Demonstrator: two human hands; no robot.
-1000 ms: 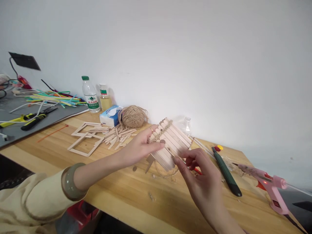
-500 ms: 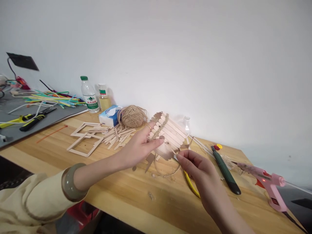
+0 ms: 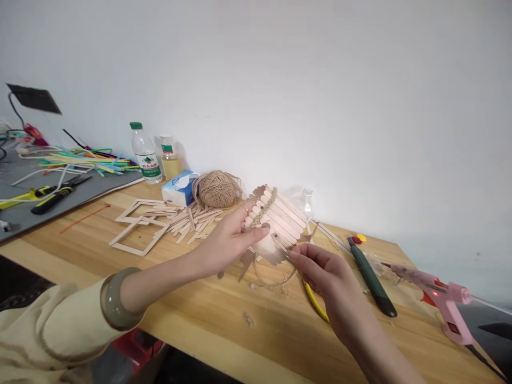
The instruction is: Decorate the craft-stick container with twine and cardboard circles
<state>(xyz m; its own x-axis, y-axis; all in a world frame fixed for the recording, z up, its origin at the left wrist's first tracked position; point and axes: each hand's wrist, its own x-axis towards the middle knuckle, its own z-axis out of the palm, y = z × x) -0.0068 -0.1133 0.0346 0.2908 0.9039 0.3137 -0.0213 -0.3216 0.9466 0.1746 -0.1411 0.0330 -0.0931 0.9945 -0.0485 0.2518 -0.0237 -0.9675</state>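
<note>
My left hand grips a panel of craft sticks laid side by side with rounded ends, its thumb on the front face. A strip of twine crosses the sticks near the fingers. At the panel's lower right edge, my right hand pinches a thin pale strand, which runs up to a small dark spot on the sticks. I cannot tell what the strand is made of. Below the panel, a loop of twine shows on the table. Yellow handles lie partly behind my right hand.
A pink glue gun with a lit red light and a green utility knife lie at right. Left are loose craft sticks, stick frames, a twine ball, tissues, a water bottle and pliers.
My right fingertips have shifted slightly up and left at the panel's lower edge. A pale tip that showed below them is out of sight. My left hand holds the panel almost still.
</note>
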